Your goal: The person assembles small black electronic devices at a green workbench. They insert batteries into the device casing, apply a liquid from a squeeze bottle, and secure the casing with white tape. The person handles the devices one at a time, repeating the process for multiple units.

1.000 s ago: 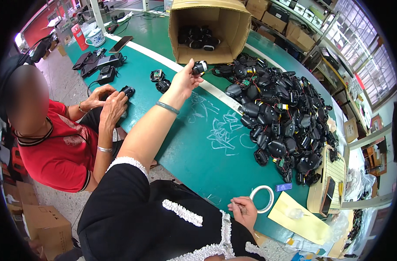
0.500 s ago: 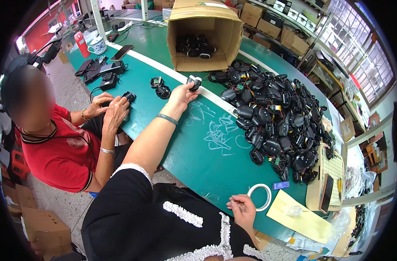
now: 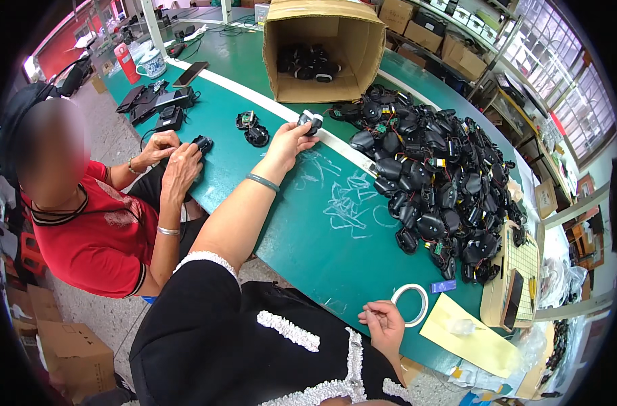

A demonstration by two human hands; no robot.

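Observation:
My left hand (image 3: 291, 143) is stretched out over the green table, its fingers closed round a small black-and-white rounded device (image 3: 311, 122). It is just in front of an open cardboard box (image 3: 281, 88) lying on its side, with several black devices (image 3: 308, 64) inside. To the right of that hand lies a large heap of black plastic device parts (image 3: 433, 176) with thin wires showing. My right hand (image 3: 384, 323) rests at the near table edge beside a roll of white tape (image 3: 423, 308). Its fingers are curled together; whatever they hold, if anything, is hidden.
At the left, a co-worker in a red shirt (image 3: 95, 237) handles a black part (image 3: 203, 143). An opened device (image 3: 253, 128) lies between us. Near the right side are a purple box (image 3: 443, 286), yellow paper (image 3: 467, 338) and a beige tray (image 3: 494, 301) with a phone.
The whole view has shifted slightly. My left hand still holds the device in front of the box, and my right hand stays curled by the tape.

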